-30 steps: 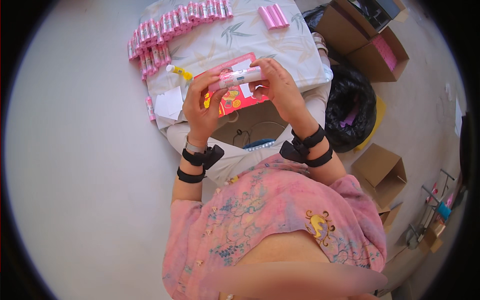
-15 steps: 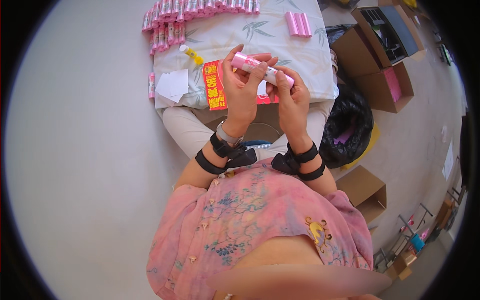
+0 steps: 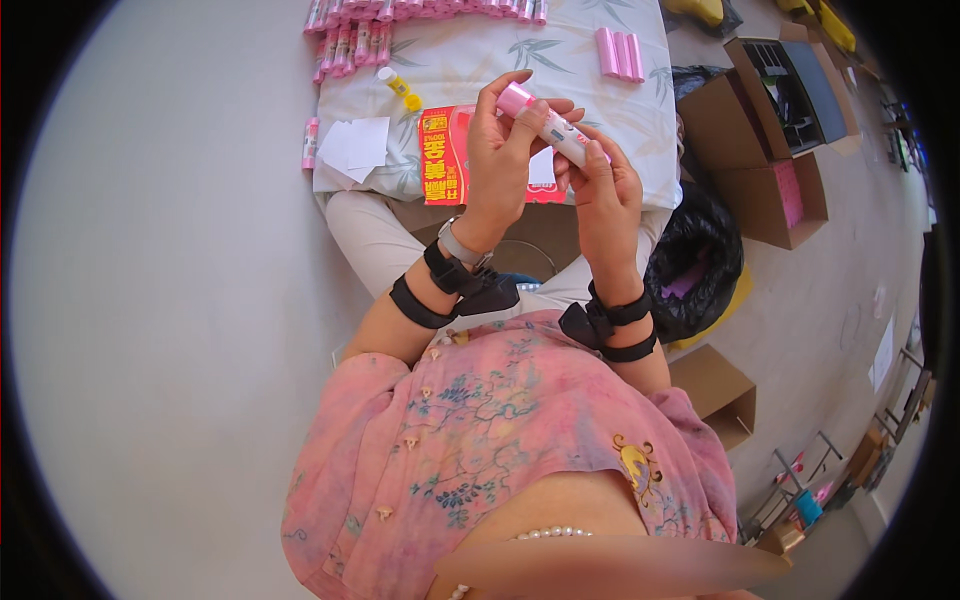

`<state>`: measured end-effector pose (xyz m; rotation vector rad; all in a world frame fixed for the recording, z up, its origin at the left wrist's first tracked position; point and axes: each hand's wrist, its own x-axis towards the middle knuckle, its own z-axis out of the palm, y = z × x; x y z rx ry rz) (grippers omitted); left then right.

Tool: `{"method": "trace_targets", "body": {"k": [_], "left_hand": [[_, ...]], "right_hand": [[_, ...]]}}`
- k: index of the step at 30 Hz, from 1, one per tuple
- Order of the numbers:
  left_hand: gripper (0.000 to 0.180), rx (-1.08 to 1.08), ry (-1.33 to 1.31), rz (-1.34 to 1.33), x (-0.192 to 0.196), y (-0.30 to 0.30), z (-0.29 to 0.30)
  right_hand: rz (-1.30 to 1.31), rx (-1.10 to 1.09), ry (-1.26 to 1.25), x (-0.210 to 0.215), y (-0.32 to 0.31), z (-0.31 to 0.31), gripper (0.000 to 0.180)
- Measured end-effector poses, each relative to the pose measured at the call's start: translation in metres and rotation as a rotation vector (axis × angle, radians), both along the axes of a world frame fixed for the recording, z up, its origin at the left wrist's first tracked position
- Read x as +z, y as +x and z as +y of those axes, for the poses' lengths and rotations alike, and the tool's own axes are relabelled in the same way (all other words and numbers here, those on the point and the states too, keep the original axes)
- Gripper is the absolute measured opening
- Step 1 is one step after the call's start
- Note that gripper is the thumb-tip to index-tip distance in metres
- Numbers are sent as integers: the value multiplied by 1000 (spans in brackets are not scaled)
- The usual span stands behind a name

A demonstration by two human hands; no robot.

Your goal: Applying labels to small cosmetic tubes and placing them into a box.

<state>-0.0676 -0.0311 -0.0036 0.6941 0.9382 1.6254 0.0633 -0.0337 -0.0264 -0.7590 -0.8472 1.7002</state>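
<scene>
Above the near edge of the table, both hands hold a pink roll [image 3: 553, 129] wrapped in a white printed label, tilted with its pink end up to the left. My left hand [image 3: 503, 145] is closed around its upper part, thumb on the label. My right hand [image 3: 608, 195] pinches the lower end between thumb and fingers. Beneath them lies a red and yellow printed card [image 3: 440, 160] with a white paper piece on it. To its left are white paper labels [image 3: 355, 148] and a glue stick [image 3: 391, 79] beside its yellow cap [image 3: 412, 102].
Labelled pink rolls [image 3: 350, 50] are heaped at the far left of the cloth-covered table [image 3: 480, 60]; one more roll [image 3: 310, 145] lies at the left edge. Three plain pink rolls [image 3: 621, 55] lie far right. Beside the table stand a black bag-lined bin [image 3: 735, 225] and cardboard boxes [image 3: 745, 195].
The view has shifted a little. Both hands still hold the roll, which now tilts more steeply, its lower end turned further down. The label appears turned on the roll.
</scene>
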Motion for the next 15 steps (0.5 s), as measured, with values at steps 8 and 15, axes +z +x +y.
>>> {"method": "trace_targets", "body": {"k": [8,15], "left_hand": [[35,-7,-54,-90,0,-5,-2],[34,14,-72,-123,-3,-10,-3]], "right_hand": [[160,59,-51,-1,10,2,41],[29,140,-124,-5,21,5,55]]}}
